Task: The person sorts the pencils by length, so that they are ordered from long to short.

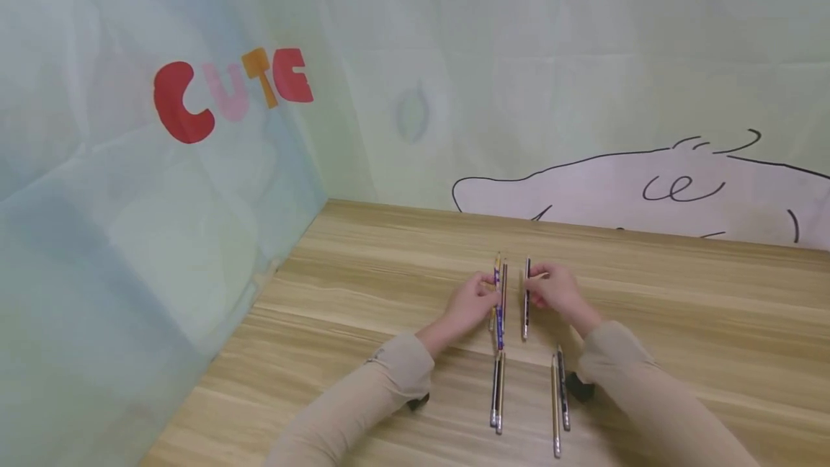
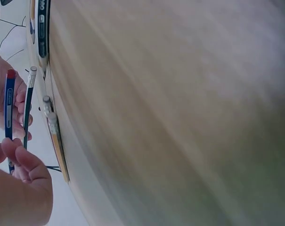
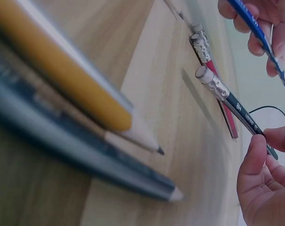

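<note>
My left hand (image 1: pixel 471 303) pinches a blue patterned pencil (image 1: pixel 500 326), its red end showing in the left wrist view. The pencil is raised over the table. Across from it, my right hand (image 1: pixel 556 288) holds a dark pencil (image 3: pixel 246 115) between thumb and fingers, with its white eraser and metal ferrule toward the near side. Under and beside the left hand lie further pencils, one of them dark (image 1: pixel 505 287); their number is partly hidden. In the right wrist view a red pencil (image 3: pixel 229 117) rests on the table beyond the held dark one.
On the wooden table (image 1: pixel 363 272), two pencils (image 1: pixel 496 391) lie side by side nearer me. To their right lie a yellow pencil (image 1: pixel 555 409) and a dark pencil (image 1: pixel 563 391), close to the right sleeve. Printed cloth walls (image 1: pixel 389 92) border the table at the left and back.
</note>
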`<state>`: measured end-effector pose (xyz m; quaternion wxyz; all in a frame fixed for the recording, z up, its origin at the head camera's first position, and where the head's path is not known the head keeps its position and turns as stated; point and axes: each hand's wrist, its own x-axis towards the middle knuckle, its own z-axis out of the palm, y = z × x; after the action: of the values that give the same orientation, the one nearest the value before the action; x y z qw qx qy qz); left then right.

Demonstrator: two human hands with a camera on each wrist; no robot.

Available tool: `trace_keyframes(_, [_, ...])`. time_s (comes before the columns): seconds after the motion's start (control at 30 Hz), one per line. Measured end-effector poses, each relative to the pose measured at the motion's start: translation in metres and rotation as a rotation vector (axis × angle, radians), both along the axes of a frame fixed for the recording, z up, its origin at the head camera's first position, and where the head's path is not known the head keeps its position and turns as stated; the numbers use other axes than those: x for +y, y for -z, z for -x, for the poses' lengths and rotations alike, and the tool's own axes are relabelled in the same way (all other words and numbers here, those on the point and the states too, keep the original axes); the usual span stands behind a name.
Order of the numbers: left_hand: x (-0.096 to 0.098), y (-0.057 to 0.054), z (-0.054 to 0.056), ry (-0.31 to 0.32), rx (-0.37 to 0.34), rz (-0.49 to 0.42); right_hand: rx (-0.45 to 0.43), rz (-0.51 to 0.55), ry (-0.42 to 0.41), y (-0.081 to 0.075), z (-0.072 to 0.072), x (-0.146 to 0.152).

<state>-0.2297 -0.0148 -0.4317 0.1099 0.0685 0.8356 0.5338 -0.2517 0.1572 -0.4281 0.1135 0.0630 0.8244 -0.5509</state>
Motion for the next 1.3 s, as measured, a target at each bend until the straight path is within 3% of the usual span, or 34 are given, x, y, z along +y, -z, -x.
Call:
trace_keyframes(0.3, [-0.006,0.002,0.003,-0.017,0.002,0.007,-0.024,0.020,0.020,0.008,0.010,-0.009])
trace_keyframes(0.73, [-0.007,0.001,0.004,-0.028,0.004,0.005,-0.104,-0.075,0.036,0.008,0.018,-0.017])
trace_keyframes(1.3, [-0.010,0.001,0.001,-0.031,0.004,0.019,-0.082,-0.196,0.023,0.006,0.016,-0.028])
